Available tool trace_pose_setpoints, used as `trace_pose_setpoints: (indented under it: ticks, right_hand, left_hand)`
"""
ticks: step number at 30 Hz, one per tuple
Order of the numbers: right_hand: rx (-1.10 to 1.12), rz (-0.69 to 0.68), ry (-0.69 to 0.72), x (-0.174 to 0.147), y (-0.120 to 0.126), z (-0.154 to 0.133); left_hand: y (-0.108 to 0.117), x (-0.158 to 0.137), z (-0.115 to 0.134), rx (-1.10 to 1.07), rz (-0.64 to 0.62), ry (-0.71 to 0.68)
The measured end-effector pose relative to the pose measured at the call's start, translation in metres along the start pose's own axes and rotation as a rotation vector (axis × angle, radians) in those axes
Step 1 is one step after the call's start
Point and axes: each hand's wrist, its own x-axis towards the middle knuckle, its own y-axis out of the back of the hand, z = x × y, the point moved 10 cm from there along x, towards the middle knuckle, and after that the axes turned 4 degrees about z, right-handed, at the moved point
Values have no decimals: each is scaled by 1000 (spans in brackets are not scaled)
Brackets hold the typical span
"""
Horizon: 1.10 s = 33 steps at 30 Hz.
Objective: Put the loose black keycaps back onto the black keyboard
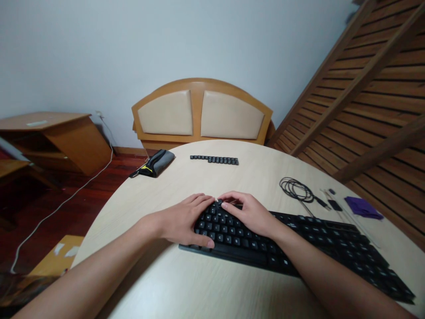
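Observation:
A black computer keyboard (239, 254) lies at a slant on the round table, its cable side away from me. My left hand (187, 219) grips its left end, thumb near the front edge and fingers toward the back. At the back left corner, my right hand (250, 212) pinches a small black keycap (219, 202) between thumb and fingers. That keycap looks raised and tilted above its neighbours. Beyond my hands, several loose black keycaps (223, 160) stand in two neat rows. Part of the keyboard is hidden under my right hand and forearm.
A coiled black cable (297, 189) rests behind the keyboard, near a purple cloth (363, 208) and some small items. At the table's left edge sits a folded grey and black pouch (156, 164). A wooden headboard (197, 115) and a slatted wooden panel (365, 84) stand beyond.

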Motion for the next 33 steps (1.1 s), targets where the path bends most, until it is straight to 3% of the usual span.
trace_pose_setpoints:
  ticks: [16, 22, 33]
  right_hand:
    - [-202, 26, 96, -5, 1, -12]
    - [-219, 62, 91, -6, 3, -11]
    - [-279, 47, 183, -8, -1, -22]
  left_hand:
    - [15, 8, 13, -48, 160, -162]
    - [19, 8, 2, -109, 259, -94]
    - [19, 9, 1, -146, 268, -66]
